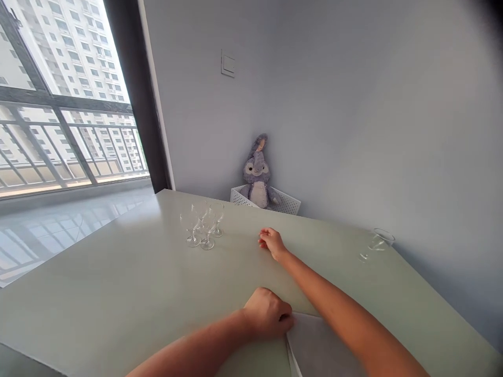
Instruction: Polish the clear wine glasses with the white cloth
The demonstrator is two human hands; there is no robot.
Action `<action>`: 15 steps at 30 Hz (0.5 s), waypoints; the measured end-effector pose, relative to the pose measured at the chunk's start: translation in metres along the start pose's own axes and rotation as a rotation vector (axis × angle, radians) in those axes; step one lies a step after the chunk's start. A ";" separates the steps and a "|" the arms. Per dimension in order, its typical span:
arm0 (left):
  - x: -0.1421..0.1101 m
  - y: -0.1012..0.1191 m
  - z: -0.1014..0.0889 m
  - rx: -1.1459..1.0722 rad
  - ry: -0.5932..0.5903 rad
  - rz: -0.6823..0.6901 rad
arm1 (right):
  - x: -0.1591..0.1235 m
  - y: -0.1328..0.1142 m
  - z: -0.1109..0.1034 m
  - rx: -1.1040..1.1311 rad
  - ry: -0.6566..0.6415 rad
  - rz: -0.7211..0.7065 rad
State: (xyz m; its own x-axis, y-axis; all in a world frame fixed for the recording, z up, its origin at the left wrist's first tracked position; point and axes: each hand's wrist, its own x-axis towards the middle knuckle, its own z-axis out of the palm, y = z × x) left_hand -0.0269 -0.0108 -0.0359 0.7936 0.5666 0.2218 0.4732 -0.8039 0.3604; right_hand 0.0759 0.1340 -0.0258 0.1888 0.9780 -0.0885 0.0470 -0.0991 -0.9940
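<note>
My left hand [269,312] is closed at the near corner of a grey flat object [320,337] with a pale edge. That object runs out of the bottom of the view, and my right forearm covers part of it. My right hand [272,243] is farther out over the table, fingers loosely curled and apart, with nothing visible in them. Left of it stands a cluster of clear stemmed glasses [208,242], several close together and upright. Another clear glass [382,241] is at the right end of the table, apart from both hands.
The pale green table [129,293] reaches toward the wall corner. Beyond its far edge, a grey plush toy [258,180] sits in a white perforated basket [288,202]. A window with railings [66,141] is at the left, and a light switch [228,64] is on the wall.
</note>
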 end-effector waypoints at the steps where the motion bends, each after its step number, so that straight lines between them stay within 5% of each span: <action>1: 0.000 0.000 -0.001 -0.005 -0.009 -0.005 | -0.001 0.003 -0.023 -0.004 0.065 -0.006; 8: 0.002 0.001 -0.003 -0.030 -0.040 -0.047 | -0.018 0.034 -0.172 -0.070 0.546 -0.096; 15: 0.005 0.004 -0.007 -0.059 -0.056 -0.093 | -0.031 0.044 -0.277 -0.242 1.027 -0.034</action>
State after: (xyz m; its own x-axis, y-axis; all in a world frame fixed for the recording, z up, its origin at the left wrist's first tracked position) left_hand -0.0241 -0.0096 -0.0270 0.7682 0.6258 0.1351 0.5235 -0.7355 0.4301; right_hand 0.3443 0.0481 -0.0490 0.9182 0.3670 0.1492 0.2411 -0.2189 -0.9455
